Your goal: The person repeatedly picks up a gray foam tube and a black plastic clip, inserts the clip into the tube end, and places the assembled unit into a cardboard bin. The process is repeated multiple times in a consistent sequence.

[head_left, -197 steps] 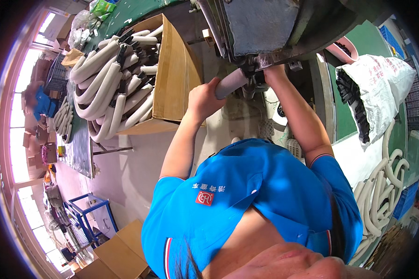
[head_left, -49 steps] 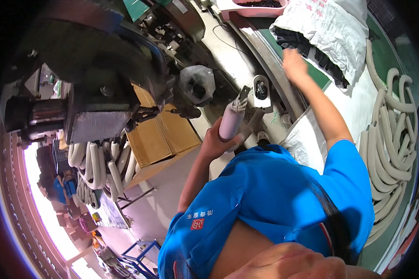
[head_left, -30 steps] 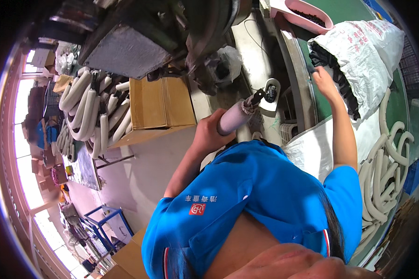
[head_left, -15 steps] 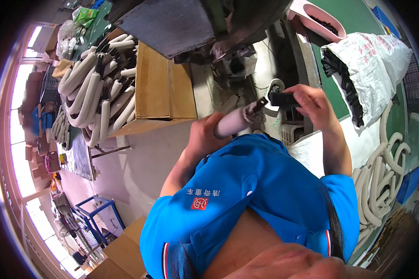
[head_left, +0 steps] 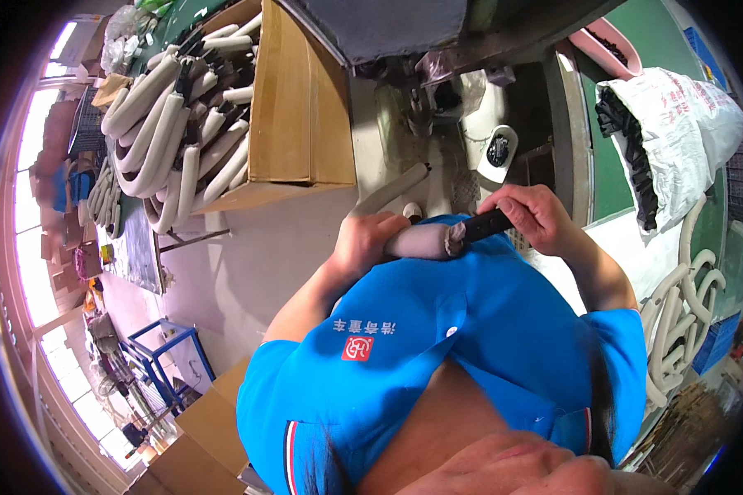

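We find the padded tube (head_left: 421, 242) before the blue shirt (head_left: 504, 313), its ruffled end meeting the black piece (head_left: 485, 225). The left hand (head_left: 365, 241) wraps its fingers round the tube; the right hand (head_left: 541, 220) pinches the piece. We advise keeping both in line.

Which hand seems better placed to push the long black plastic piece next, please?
Probably the right hand: it grips the black piece, while the left hand holds the grey padded tube.

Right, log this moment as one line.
left hand: grips grey padded tube | right hand: holds black piece at tube's end | right side: white sack on green table
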### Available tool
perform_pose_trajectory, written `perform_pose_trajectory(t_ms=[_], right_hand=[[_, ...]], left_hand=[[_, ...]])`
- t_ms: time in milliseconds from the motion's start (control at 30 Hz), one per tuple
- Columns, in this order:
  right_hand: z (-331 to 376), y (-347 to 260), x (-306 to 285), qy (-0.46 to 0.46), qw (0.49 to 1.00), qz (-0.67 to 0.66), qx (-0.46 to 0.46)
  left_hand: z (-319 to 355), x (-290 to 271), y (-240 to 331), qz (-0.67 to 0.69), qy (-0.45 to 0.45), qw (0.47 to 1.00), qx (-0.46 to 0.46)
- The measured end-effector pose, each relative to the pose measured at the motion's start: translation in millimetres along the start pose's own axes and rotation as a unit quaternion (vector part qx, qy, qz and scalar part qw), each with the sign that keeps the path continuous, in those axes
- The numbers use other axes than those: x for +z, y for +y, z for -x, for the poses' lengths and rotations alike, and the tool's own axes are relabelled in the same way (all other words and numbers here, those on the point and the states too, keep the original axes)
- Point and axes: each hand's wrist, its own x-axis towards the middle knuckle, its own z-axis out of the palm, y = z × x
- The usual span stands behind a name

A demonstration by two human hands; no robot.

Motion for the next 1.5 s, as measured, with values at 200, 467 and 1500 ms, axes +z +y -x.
perform_pose_trajectory(t_ms=[200,467,1500], right_hand=[[-34.7,27.7,13.8,0.096,0.995,-0.021,-0.010],[-128.5,80.4,0.4,0.212,0.967,0.118,0.072],[-166.4,122.0,-3.8,0.248,0.925,0.198,0.211]], left_hand=[[-3.9,-10.7,-13.4,-0.049,0.026,0.998,-0.035],[-55.5,-44.8,-55.4,-0.179,0.067,0.977,-0.094],[-106.5,-88.2,-99.3,-0.139,-0.014,0.986,-0.089]])
